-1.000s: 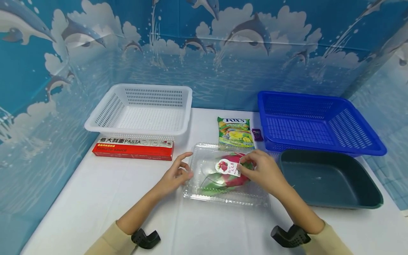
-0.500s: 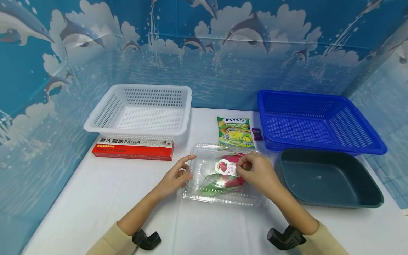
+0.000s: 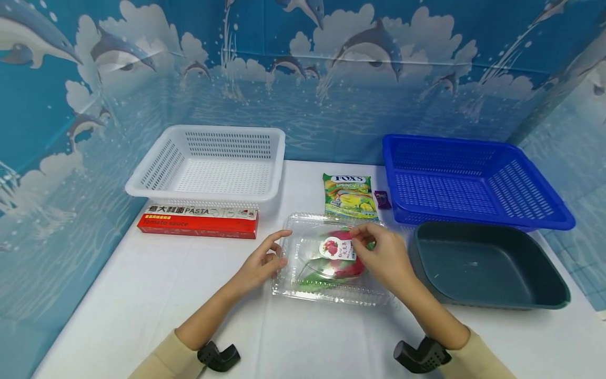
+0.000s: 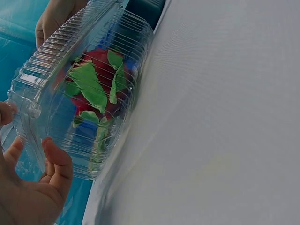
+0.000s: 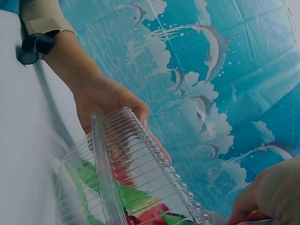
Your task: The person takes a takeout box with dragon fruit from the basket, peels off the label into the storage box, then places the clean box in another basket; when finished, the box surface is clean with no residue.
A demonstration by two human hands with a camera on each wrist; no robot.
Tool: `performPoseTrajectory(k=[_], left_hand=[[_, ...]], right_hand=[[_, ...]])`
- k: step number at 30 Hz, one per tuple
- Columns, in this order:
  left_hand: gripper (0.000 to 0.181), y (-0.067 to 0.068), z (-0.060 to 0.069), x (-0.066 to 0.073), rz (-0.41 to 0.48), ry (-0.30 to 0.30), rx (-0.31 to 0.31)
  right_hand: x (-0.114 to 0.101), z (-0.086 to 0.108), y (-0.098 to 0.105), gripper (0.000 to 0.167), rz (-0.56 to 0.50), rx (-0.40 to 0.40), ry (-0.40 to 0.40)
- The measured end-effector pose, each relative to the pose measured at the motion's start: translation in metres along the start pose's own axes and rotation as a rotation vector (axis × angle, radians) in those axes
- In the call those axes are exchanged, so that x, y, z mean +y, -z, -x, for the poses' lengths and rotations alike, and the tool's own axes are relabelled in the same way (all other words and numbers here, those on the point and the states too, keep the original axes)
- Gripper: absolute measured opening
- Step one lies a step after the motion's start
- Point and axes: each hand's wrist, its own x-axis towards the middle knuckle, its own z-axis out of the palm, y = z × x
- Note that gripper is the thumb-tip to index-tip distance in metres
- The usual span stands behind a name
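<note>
A clear plastic clamshell box (image 3: 303, 292) with a lid lies at the middle of the table, a red and green dragon fruit (image 3: 347, 269) inside it. On the lid is a white label (image 3: 337, 248) with a red fruit picture. My left hand (image 3: 258, 266) holds the box's left end, thumb (image 4: 57, 161) against its side and fingers near the lid's edge. Over the lid's right half, my right hand (image 3: 385, 258) pinches the label's right end between thumb and index finger. The right wrist view shows only part of that hand, with the label out of sight.
Behind the box lie a green candy bag (image 3: 350, 195) and a small purple packet (image 3: 382, 199). A white basket (image 3: 273, 197) and a red pasta box (image 3: 199, 226) are at the left. The blue basket (image 3: 483, 218) and dark green tub (image 3: 492, 302) stand at the right.
My right hand has shifted a little to the left, its fingertips now nearer the label's upper right corner. The left hand and the box have barely moved.
</note>
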Motion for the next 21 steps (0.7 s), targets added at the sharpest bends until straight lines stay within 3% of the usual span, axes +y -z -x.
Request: performPoseTrajectory(k=[6,13,21], left_hand=[[0.056,0.0,0.0,0.0,0.022,0.008,-0.01],[0.057,0.0,0.001,0.003,0.041,0.029,-0.011],[0.057,0.001,0.001,0.001,0.033,0.024,-0.01]], right_hand=[[0.001,0.002,0.0,0.009,-0.061,0.032,0.024],[0.003,0.003,0.012,0.007,-0.189,0.192,0.073],[0.018,0.001,0.031,0.014,-0.202,0.142,0.019]])
